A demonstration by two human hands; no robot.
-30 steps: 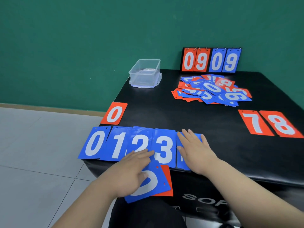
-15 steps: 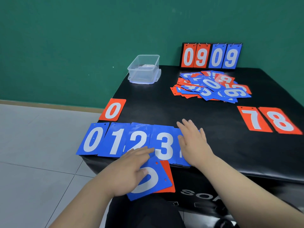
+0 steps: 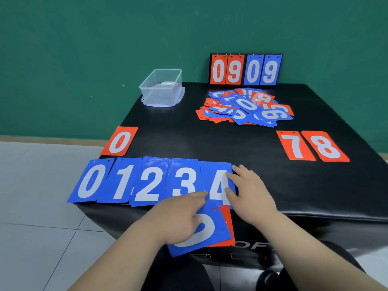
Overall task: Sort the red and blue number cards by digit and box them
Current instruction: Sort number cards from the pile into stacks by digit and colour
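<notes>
Blue cards 0–4 [image 3: 147,181] lie in a row along the near edge of the table [image 3: 210,143], long axes near-to-far, digit tops toward the far edge. Right hand [image 3: 249,194]: fingers straight, flat on the blue 4 card [image 3: 216,181], right side. Left hand [image 3: 178,219] pinches a blue-over-red stack [image 3: 210,232] overhanging the near edge, forefinger stretched to the row. Clear box [image 3: 161,87]: far-left corner, open side up.

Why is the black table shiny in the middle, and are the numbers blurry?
In the head view, light leaves a pale sheen on the black table and glints along the top of the blue 3 card; near numbers read sharp, while the far card pile looks softer.
</notes>
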